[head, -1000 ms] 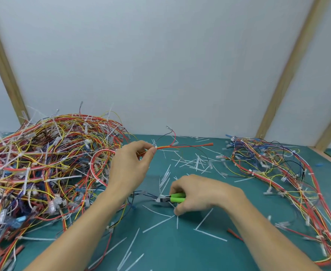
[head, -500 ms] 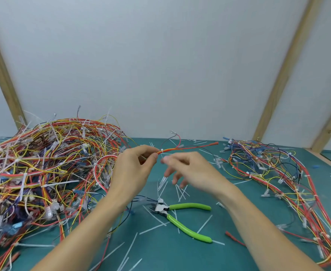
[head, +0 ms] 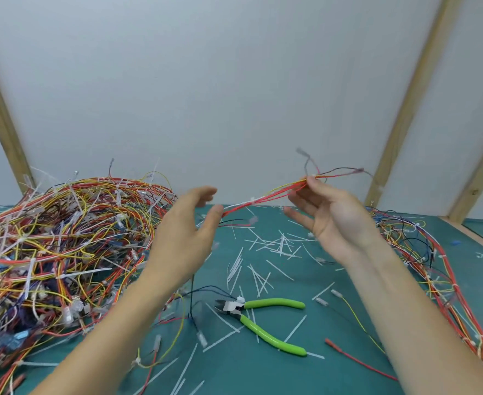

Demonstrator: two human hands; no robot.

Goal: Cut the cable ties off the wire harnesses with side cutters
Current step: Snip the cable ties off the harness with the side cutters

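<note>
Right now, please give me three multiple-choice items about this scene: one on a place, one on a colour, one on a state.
1. Where do the side cutters lie?
A. on the green mat
B. in the right hand
C. on the big wire pile

2. What colour are their handles?
A. red
B. blue
C. green

3. What does the right hand do?
A. rests flat
B. pinches a wire bundle
C. grips a cable tie

Key: 1 A, they lie untouched between the forearms; 2 C, both handles are bright green; 3 B, fingertips hold the bundle's raised end.
</note>
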